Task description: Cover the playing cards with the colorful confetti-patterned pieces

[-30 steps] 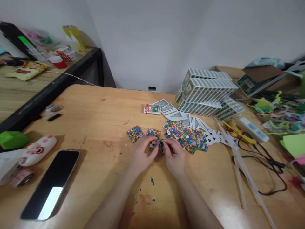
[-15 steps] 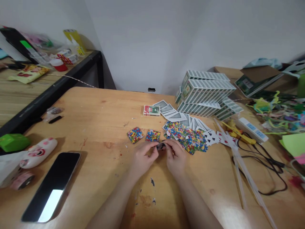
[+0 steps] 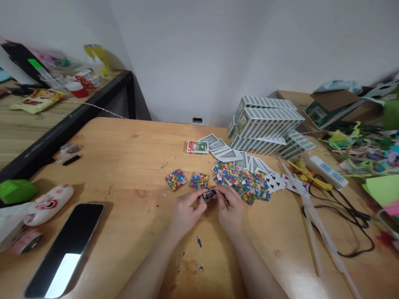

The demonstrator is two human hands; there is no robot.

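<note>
Between both hands is a small bent playing card (image 3: 209,195) with dark marks on its pale face. My left hand (image 3: 188,209) pinches its left end with thumb and forefinger. Its right end sits in the closed fingers of my right hand (image 3: 231,207), partly hidden by them. Just beyond my left hand lie two small multicoloured squares, a left square (image 3: 176,180) and a right square (image 3: 199,180). A heap of multicoloured-patterned pieces (image 3: 258,187) spreads beyond my right hand, beside fanned grey-backed playing cards (image 3: 230,155) and a face-up clubs card (image 3: 274,182).
Striped card boxes (image 3: 268,122) are stacked at the back right, with a single card box (image 3: 197,147) nearer. A power strip (image 3: 328,171), black cable (image 3: 358,226) and clear strips (image 3: 324,232) lie right. A phone (image 3: 67,245) lies front left.
The view has tilted slightly, so everything sits a little lower. Both hands keep hold of the card, which now shows more of its pale face.
</note>
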